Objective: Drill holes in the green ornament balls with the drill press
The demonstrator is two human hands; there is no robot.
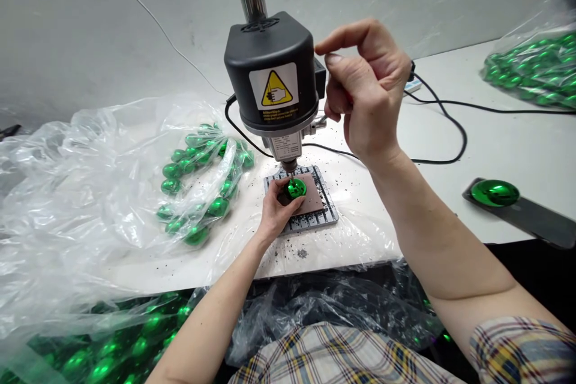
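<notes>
The left hand [279,210] sits low on a bench drill's base, its fingers curled close around a green bauble [296,188] and pinning it to a brown pad [312,197]. The pad lies on a slotted metal plate [330,207]. The bauble sits right under the drill's chuck [288,164], though whether the two touch is hard to tell from here. Above them rises the black drill head [270,60], with a yellow warning label on its front.

The right hand [364,87] is raised beside the drill head, thumb and forefinger narrowly apart, with nothing visible between them. Its fingers curl in the air, and the other fingers are bunched behind them.

Dark specks [301,253] are scattered across the white table [450,210] around the plate. To the left, a clear bag [90,162] spills open around a heap of green baubles [198,174] — more of them shine in a bag [139,336] below the table edge. Another bag of baubles [531,69] sits at the far right. Nearer, a single bauble [495,193] rests on a dark slab [537,222], and a black cable [461,138] loops across the table.
</notes>
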